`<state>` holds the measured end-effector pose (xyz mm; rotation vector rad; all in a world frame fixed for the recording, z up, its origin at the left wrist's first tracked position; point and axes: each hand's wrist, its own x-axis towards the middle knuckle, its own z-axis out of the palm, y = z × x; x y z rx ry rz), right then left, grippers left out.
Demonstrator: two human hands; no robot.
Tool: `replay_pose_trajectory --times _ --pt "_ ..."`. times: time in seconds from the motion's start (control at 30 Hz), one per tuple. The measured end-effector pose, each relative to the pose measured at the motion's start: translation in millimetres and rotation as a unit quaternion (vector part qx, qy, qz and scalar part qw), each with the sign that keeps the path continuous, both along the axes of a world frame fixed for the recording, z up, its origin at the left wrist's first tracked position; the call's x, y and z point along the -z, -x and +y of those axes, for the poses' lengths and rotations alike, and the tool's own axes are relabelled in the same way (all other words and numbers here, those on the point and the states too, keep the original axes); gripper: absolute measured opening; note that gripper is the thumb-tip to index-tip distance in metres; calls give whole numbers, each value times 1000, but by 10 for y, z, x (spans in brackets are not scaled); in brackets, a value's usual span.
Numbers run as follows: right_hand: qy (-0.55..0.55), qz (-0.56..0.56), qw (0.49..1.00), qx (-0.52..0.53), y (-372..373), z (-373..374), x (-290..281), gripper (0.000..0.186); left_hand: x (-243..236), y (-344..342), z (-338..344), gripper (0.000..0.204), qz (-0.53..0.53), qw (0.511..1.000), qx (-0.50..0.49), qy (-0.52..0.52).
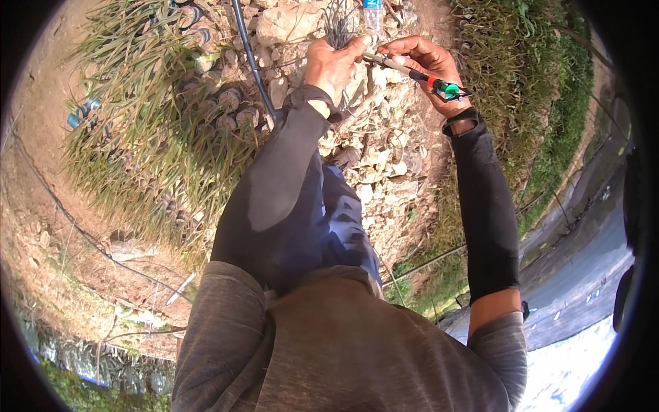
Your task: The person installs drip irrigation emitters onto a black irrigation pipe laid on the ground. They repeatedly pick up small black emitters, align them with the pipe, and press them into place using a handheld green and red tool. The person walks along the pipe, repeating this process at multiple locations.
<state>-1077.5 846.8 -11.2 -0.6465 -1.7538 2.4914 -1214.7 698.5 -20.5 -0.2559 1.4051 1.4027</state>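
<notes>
The ground is a strip of pale, broken stones in strong sunlight, running between two beds outdoors. On the left, long-leaved plants crowd around rounded containers, with brown soil beyond; on the right, another band of plants gives way to a grey expanse, its material unclear. A dark hose crosses the left side of the stones, and a clear bottle with a blue label sits at the top edge.

Above the stones, a slender rod with a red band and green end slants between both hands. The left grip is closed at its upper end, just beside thin grey strands. The right grip is half-curled behind the rod; how firmly it holds, I cannot tell.
</notes>
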Motion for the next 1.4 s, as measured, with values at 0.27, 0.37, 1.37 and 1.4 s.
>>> replay_pose_trajectory --times 0.27,0.37,1.37,1.4 --pt "58 -4 998 -5 -58 -2 51 34 -95 -80 -119 33 254 940 194 -117" --pt "-3 -54 998 -16 -136 -8 -16 44 -115 -32 -65 33 453 837 286 -116" --pt "-150 -196 942 230 -22 -713 -598 55 -269 -555 -51 26 485 870 74 53" --pt "-145 -205 942 223 -66 -734 -645 56 -567 -507 -65 36 437 888 112 88"
